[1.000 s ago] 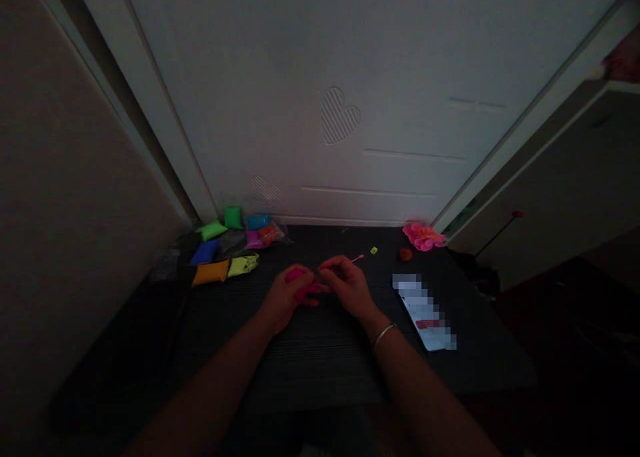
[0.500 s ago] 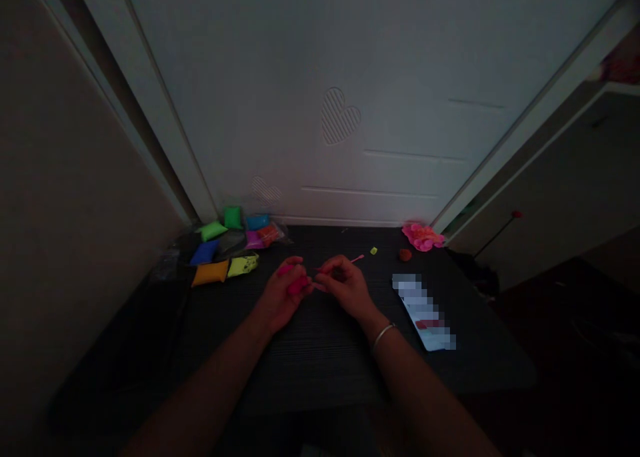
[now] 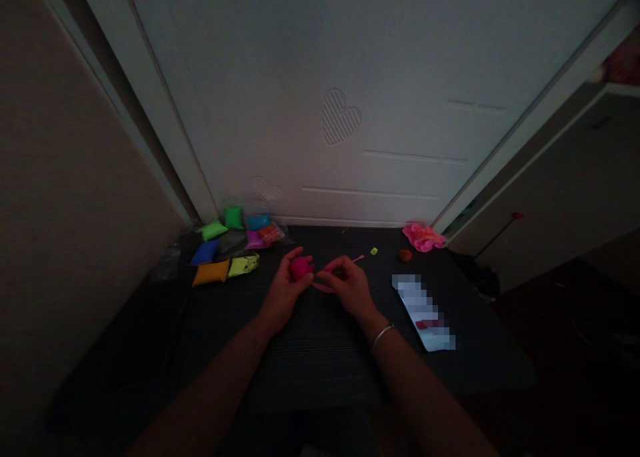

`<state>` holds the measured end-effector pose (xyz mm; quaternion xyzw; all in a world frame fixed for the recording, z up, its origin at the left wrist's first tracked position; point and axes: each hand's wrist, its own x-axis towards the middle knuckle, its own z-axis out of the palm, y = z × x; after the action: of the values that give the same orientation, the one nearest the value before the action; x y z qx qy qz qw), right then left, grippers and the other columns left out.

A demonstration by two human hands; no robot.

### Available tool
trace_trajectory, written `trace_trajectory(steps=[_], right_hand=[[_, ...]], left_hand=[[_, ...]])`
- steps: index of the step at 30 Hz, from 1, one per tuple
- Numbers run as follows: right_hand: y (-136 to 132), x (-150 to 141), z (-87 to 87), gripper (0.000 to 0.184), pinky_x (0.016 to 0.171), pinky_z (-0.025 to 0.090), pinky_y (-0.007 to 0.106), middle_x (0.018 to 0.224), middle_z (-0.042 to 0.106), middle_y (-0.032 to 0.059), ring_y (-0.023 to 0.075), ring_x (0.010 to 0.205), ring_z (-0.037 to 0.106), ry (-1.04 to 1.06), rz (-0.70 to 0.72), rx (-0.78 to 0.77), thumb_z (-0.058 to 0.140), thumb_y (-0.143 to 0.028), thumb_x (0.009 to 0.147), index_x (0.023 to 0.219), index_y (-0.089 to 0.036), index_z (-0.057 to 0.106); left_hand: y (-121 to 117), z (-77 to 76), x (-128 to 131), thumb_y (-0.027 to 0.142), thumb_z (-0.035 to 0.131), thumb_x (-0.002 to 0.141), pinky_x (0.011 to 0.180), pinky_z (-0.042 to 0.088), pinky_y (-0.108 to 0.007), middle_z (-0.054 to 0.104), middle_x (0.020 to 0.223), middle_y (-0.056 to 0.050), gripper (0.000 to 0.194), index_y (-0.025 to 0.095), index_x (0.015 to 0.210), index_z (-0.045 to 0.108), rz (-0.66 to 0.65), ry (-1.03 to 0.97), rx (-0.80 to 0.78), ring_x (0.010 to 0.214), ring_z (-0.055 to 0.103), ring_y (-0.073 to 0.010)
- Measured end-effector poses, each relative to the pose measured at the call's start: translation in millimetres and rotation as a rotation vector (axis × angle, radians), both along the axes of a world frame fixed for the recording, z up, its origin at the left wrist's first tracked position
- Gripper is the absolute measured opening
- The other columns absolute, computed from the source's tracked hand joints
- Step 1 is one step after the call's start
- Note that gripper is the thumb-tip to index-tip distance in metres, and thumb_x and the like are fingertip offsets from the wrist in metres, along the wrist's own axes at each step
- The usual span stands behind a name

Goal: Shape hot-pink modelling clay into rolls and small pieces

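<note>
My left hand [image 3: 287, 284] curls around a ball of bright pink clay [image 3: 301, 268], thumb below it and fingers behind. Just to its right, my right hand [image 3: 347, 284] is closed in a pinch, with a small bit of pink clay [image 3: 328, 268] at the fingertips. The two hands are a short gap apart over the dark table. A pale pink flat strip [image 3: 323, 288] shows under the right fingers; whether it is held or lies on the table is unclear. Beyond that hand lies a thin pink stick tool [image 3: 358, 258], partly hidden.
Coloured clay packets [image 3: 211, 273] lie at the back left near clear plastic wrapping. A yellow-green scrap [image 3: 374, 251], a brown-red lump [image 3: 405, 255] and a pink petalled piece [image 3: 424, 237] sit at the back right. A phone [image 3: 424, 314] lies right. A white panel [image 3: 380, 177] borders the table.
My left hand has turned and opened a little, so the pink ball shows more fully. My right fingers have drawn slightly away from it to the right.
</note>
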<state>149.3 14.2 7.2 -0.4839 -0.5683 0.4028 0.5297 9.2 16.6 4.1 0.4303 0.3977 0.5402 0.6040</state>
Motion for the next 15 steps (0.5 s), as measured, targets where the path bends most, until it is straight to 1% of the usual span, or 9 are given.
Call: trace_trajectory(steps=[3,6,8,10,12,13,15], right_hand=[[0.5,1.0,0.0,0.016,0.051,0.044,0.021,0.062,0.059,-0.0031,0.0095,0.056,0.052,0.017,-0.018,-0.005,0.067,-0.031,0.063,0.069,-0.018,0.060],[1.9,2.7,-0.9,0.017,0.056,0.046,0.023,0.070,0.062,-0.0011,0.0105,0.060,0.055,-0.004,-0.015,0.017,0.063,-0.031,0.067,0.080,-0.020,0.064],[2.7,3.4,-1.5,0.020,0.059,0.047,0.025,0.078,0.064,0.0006,0.0111,0.063,0.056,0.006,0.011,0.022,0.059,-0.031,0.072,0.089,-0.022,0.064],[3.1,3.2,-1.5,0.023,0.062,0.049,0.027,0.088,0.065,0.0025,0.0127,0.072,0.058,0.066,0.051,0.028,0.054,-0.031,0.076,0.095,-0.023,0.062],[3.2,2.5,-0.7,0.025,0.065,0.050,0.028,0.098,0.063,0.0040,0.0149,0.083,0.058,0.155,0.099,0.027,0.051,-0.032,0.078,0.100,-0.023,0.059],[3.1,2.1,-0.2,0.025,0.064,0.051,0.028,0.101,0.062,0.0044,0.0156,0.087,0.058,0.198,0.117,0.022,0.051,-0.032,0.078,0.101,-0.024,0.058],[3.0,1.3,1.0,0.024,0.063,0.052,0.027,0.102,0.061,0.0045,0.0159,0.089,0.057,0.259,0.134,0.003,0.051,-0.033,0.077,0.099,-0.023,0.057]], left_hand=[[3.8,-6.6,-3.5,0.026,0.065,0.064,0.084,0.040,-0.034,0.054,0.108,-0.007,0.057,0.021,0.114,0.040,0.094,0.340,0.115,0.098,0.052,-0.0189],[5.8,-10.7,-8.6,0.028,0.064,0.064,0.081,0.041,-0.035,0.055,0.106,-0.007,0.050,0.020,0.109,0.045,0.187,0.730,0.219,0.094,0.053,-0.0207],[5.8,-11.8,-11.6,0.025,0.062,0.066,0.082,0.040,-0.036,0.055,0.107,-0.007,0.045,0.020,0.109,0.047,0.189,0.954,0.292,0.096,0.052,-0.0220],[5.4,-12.5,-14.0,0.022,0.061,0.067,0.084,0.038,-0.038,0.055,0.108,-0.007,0.046,0.021,0.111,0.048,0.185,1.144,0.352,0.098,0.051,-0.0236],[5.4,-13.4,-15.7,0.023,0.060,0.068,0.083,0.038,-0.039,0.053,0.108,-0.009,0.049,0.021,0.115,0.048,0.206,1.280,0.368,0.097,0.050,-0.0251],[5.7,-13.9,-16.4,0.024,0.060,0.068,0.083,0.038,-0.038,0.051,0.107,-0.010,0.052,0.020,0.118,0.046,0.222,1.314,0.360,0.097,0.050,-0.0254],[6.6,-14.3,-17.3,0.026,0.060,0.068,0.083,0.039,-0.037,0.049,0.107,-0.011,0.058,0.018,0.122,0.042,0.247,1.315,0.340,0.098,0.049,-0.0249]])
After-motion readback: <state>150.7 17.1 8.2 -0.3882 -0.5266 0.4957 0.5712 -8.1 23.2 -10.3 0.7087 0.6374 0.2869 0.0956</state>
